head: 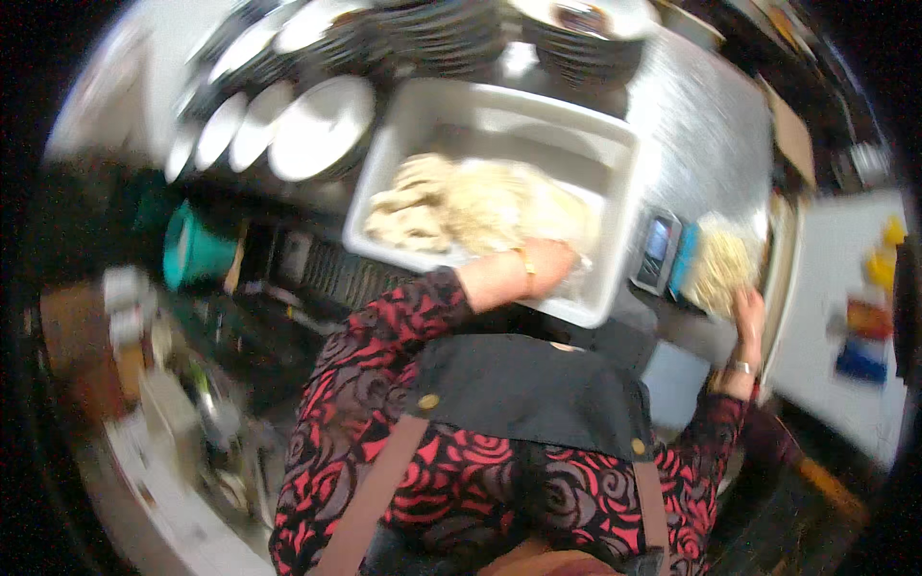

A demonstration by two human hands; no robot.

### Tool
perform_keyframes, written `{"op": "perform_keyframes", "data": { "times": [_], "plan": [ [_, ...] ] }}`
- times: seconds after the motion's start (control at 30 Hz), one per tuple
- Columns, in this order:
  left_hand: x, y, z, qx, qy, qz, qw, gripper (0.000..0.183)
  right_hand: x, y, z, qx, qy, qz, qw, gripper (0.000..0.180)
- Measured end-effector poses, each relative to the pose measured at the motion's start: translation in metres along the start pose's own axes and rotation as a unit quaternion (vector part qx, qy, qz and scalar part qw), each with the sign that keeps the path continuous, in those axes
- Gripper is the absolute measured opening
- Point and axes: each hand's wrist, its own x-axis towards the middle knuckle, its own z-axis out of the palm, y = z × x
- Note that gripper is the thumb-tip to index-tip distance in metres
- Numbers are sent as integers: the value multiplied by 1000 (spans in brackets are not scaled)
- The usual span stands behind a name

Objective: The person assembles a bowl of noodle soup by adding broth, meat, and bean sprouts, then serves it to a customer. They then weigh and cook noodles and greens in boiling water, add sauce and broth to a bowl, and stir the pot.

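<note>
A white plastic tub (621, 237) stands before me on the metal counter. Inside it lie pale noodles (486, 198), with looser clumps at the left. My left hand (551, 266) reaches into the near side of the tub, beside crumpled clear plastic (576, 277); its fingers are blurred and partly hidden. To the right, a bundle of noodles (720, 263) rests next to a small digital scale (657, 248) with a lit display. My right hand (749, 313) touches the near right edge of that bundle; whether the fingers grip it is unclear.
Stacked plates (587, 61) line the back, with white bowls or plates (320, 129) at the left. A teal container (194, 245) sits further left. A white board or panel (839, 309) borders the right side. Bare steel counter (699, 115) shows behind the scale.
</note>
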Motion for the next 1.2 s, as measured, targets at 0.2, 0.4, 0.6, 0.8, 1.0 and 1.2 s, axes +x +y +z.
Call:
{"op": "perform_keyframes", "data": {
  "times": [0.2,0.4,0.6,0.8,1.0,1.2],
  "plan": [
    [-93,15,-26,-122,207,6,971,24,7,-22,-26,123,-6,0,992,17],
    [-176,46,4,-457,359,-80,810,45,-36,-182,-45,87,-195,-258,942,20],
    [-219,69,25,-743,388,-37,544,63,-104,-336,96,33,-435,-432,789,23],
    [-294,114,87,-732,585,-107,334,43,-208,-434,211,-200,-466,-640,577,12],
    [-335,212,140,-651,728,-149,157,36,-343,-445,271,-85,-548,-762,334,8],
    [-373,311,181,-491,850,-178,69,39,-498,-424,279,169,-336,-926,8,12]
  ]
}}
